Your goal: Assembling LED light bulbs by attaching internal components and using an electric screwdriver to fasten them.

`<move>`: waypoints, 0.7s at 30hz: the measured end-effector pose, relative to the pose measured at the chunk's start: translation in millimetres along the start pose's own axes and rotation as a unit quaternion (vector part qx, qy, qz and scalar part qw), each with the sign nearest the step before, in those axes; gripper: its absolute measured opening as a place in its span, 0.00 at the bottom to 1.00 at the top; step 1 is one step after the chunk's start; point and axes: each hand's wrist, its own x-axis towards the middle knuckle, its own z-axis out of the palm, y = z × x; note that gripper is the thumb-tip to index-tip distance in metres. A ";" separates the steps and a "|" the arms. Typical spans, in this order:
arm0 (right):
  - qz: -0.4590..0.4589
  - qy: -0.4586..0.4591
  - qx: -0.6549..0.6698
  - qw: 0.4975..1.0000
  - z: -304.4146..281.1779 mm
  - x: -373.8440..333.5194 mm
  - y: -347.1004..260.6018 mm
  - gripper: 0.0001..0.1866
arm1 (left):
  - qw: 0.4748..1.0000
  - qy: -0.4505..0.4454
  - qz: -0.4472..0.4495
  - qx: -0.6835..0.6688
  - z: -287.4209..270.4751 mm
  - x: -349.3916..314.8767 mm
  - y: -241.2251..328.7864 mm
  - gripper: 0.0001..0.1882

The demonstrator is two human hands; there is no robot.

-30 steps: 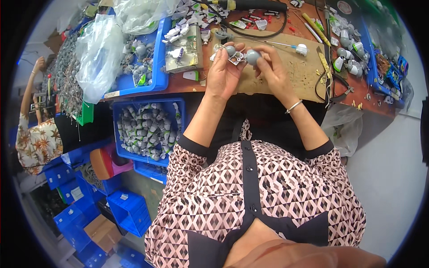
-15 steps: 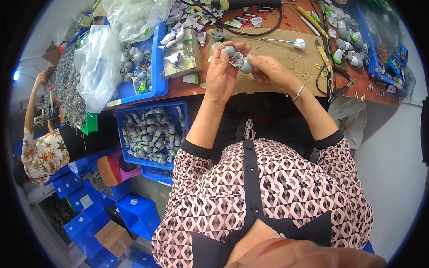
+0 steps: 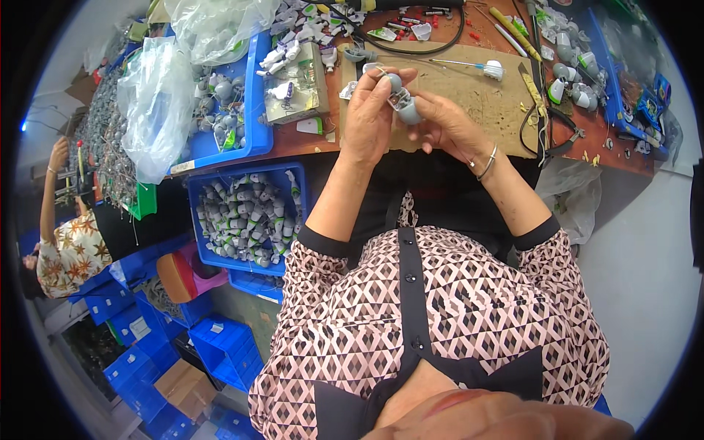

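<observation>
Above the near edge of the cardboard sheet, my left hand pinches a small plastic unit between thumb and fingers. The unit has a grey ball at one end, a grey dome at the other, and an open white middle with small inner parts. Against the dome lie the thumb and fingers of my right hand, curled round its right side. Part of the unit is hidden by my fingers. Farther right on the cardboard lies a screwdriver with a white handle and thin shaft.
A cardboard sheet covers the bench. Pliers and a yellow-handled tool lie right. Blue bins of similar units stand left, another below the bench. A box sits left of my hands. A co-worker is far left.
The unit has shifted slightly right and tilted, showing more of its open middle. My right hand has moved a little lower along the dome. The co-worker's head has come into view.
</observation>
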 end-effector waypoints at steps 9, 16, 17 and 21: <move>0.167 -0.193 0.499 0.828 -17.7 10.9 22.6 0.32 | 0.995 0.097 -0.020 0.005 -9.3 4.6 -10.2 0.08; 0.180 -0.197 0.534 0.802 -19.9 13.7 33.0 0.31 | 0.989 0.139 -0.037 0.030 -10.2 1.3 -9.7 0.08; 0.172 -0.210 0.534 0.801 -20.6 13.8 34.2 0.30 | 0.989 0.140 -0.037 0.029 -11.9 1.4 -10.6 0.08; 0.142 -0.129 0.466 0.863 -16.6 9.4 24.1 0.30 | 0.995 0.098 -0.031 0.009 -10.5 -0.9 -5.0 0.08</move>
